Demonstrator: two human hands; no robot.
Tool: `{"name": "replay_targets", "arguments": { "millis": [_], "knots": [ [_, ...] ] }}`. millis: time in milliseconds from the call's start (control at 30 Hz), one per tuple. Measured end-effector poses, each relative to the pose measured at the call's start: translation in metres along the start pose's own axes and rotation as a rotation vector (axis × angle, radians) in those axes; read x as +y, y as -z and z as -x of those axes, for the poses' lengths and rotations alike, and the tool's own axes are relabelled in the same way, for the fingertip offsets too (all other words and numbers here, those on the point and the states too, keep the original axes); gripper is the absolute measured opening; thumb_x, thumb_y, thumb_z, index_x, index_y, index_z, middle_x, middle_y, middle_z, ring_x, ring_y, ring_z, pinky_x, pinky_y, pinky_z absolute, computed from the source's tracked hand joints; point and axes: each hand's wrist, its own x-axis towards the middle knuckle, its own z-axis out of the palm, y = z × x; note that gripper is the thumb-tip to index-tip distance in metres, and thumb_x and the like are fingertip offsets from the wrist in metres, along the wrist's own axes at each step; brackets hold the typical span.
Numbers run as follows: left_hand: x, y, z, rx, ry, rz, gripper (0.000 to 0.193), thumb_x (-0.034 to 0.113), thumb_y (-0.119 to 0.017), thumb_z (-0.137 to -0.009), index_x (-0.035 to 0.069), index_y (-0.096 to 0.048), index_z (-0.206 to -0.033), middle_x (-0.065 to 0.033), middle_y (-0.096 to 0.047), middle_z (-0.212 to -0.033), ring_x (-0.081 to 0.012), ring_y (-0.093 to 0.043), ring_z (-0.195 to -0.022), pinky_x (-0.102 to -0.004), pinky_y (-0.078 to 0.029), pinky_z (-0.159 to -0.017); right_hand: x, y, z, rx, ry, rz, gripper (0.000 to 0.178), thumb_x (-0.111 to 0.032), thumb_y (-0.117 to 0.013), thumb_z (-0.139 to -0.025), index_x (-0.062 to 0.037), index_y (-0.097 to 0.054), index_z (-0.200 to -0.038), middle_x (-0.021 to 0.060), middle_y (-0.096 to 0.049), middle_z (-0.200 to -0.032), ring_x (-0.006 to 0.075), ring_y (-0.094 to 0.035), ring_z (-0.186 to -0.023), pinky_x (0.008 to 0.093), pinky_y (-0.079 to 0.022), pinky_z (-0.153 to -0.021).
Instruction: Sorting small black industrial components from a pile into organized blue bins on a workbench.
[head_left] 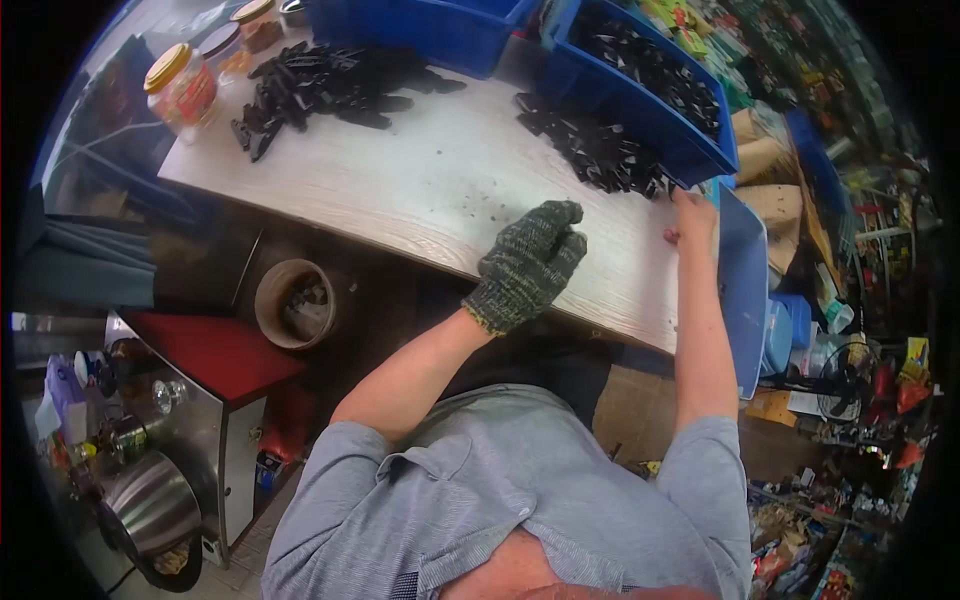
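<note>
My left hand [530, 265], in a dark grey-green knitted glove, hovers over the near edge of the white table [390, 190]. Its fingers are curled in, and whatever they may hold is hidden. At the table's right side my bare right hand [692, 218] reaches to the end of a pile of small black pieces [600, 150]. Thumb and fingers pinch one black piece [673, 188] there; its exact kind is too small to tell. Behind that pile stands a blue bin [640, 105] full of similar black pieces. Longer black pieces [310, 90] lie heaped at the far left.
Another blue bin [420, 35] stands at the back of the table. Jars with yellow lids [182, 88] sit at the far left corner. Below are a bucket [297, 303] and a red-topped cabinet [205, 350]. A light-blue tub [740, 290] adjoins the right edge.
</note>
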Motion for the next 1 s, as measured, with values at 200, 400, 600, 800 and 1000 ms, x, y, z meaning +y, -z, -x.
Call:
{"name": "replay_targets", "arguments": {
  "millis": [200, 400, 600, 800, 1000],
  "knots": [
    [-0.016, -0.009, -0.028, 0.102, -0.072, -0.104, 0.030, 0.010, -0.066, -0.088, 0.004, -0.064, -0.117, -0.0185, -0.065, -0.113, -0.0312, -0.063, -0.104, -0.0403, -0.051, -0.090, 0.007, 0.010, 0.041, -0.414, -0.182, -0.309, 0.020, -0.023, -0.059, -0.091, -0.0032, -0.059, -0.092, 0.0030, -0.043, -0.049, 0.0182, -0.045, -0.037, 0.0354, -0.051, -0.041],
    [-0.028, -0.020, -0.038, -0.126, -0.168, -0.128, 0.030, 0.012, -0.063, -0.090, 0.005, -0.064, -0.118, -0.0165, -0.066, -0.113, -0.0313, -0.063, -0.106, -0.0409, -0.050, -0.093, -0.005, -0.016, 0.104, -0.733, -0.044, -0.493, 0.019, -0.023, -0.058, -0.094, -0.0067, -0.058, -0.085, 0.0016, -0.043, -0.046, 0.0145, -0.042, -0.035, 0.0332, -0.047, -0.039],
    [-0.027, -0.020, -0.038, -0.130, 0.024, 0.035, 0.027, 0.017, -0.061, -0.092, 0.004, -0.064, -0.116, -0.0174, -0.066, -0.111, -0.0345, -0.064, -0.101, -0.0418, -0.051, -0.088, -0.007, -0.026, 0.119, -0.751, -0.012, -0.564, 0.020, -0.025, -0.059, -0.096, -0.0068, -0.061, -0.088, 0.0006, -0.044, -0.046, 0.0123, -0.041, -0.035, 0.0294, -0.042, -0.037],
    [-0.018, -0.022, -0.040, 0.010, 0.194, -0.140, 0.025, 0.021, -0.056, -0.095, 0.002, -0.064, -0.109, -0.0196, -0.067, -0.105, -0.0372, -0.064, -0.091, -0.0453, -0.051, -0.080, -0.023, -0.036, 0.139, -0.618, 0.007, -0.458, 0.022, -0.026, -0.057, -0.097, -0.0059, -0.062, -0.090, -0.0010, -0.044, -0.049, 0.0086, -0.038, -0.036, 0.0254, -0.039, -0.037],
    [-0.041, -0.009, -0.040, -0.024, 0.084, -0.284, 0.025, 0.024, -0.055, -0.095, 0.005, -0.065, -0.109, -0.0178, -0.067, -0.099, -0.0376, -0.063, -0.087, -0.0472, -0.051, -0.078, -0.021, -0.053, 0.151, -0.560, 0.094, -0.423, 0.026, -0.029, -0.052, -0.098, -0.0066, -0.058, -0.085, -0.0012, -0.042, -0.052, 0.0086, -0.039, -0.039, 0.0266, -0.040, -0.038]
  ]
}}
